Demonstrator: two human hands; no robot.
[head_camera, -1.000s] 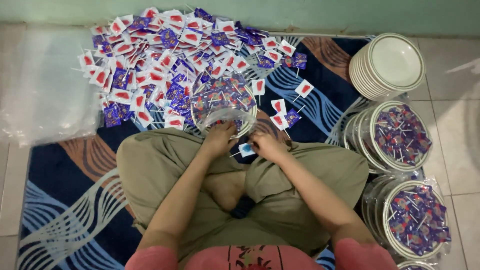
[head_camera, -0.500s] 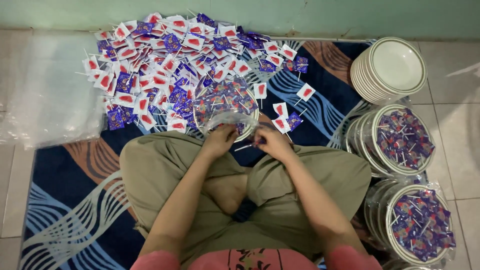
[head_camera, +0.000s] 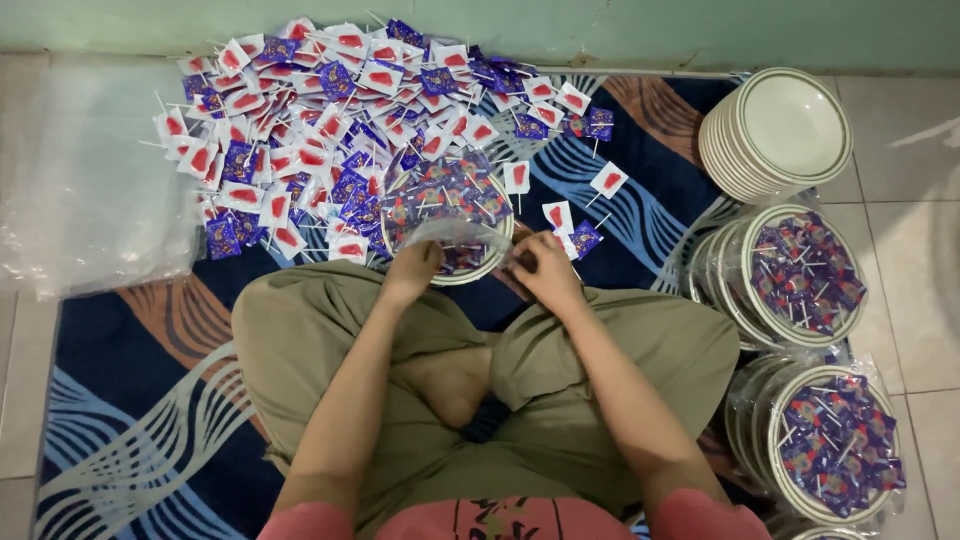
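Hands: left (head_camera: 412, 272), right (head_camera: 545, 268) pinching plastic-wrapped plate (head_camera: 450, 215) | lollipop pile (head_camera: 330, 120) behind | plate stack (head_camera: 775, 130) right

Your left hand (head_camera: 415, 268) and right hand (head_camera: 545, 268) grip a clear, glossy plastic bag (head_camera: 450, 235) drawn over a smooth glazed plate (head_camera: 470, 272). The lollipop wrappers (head_camera: 300, 130) in the far pile are shiny printed film on thin sticks. The rug (head_camera: 130, 400) under you is matt woven cloth. At right, the stacked plates (head_camera: 790, 125) show a smooth, glossy finish. At left, crinkled transparent plastic sheeting (head_camera: 85, 210) reflects light.
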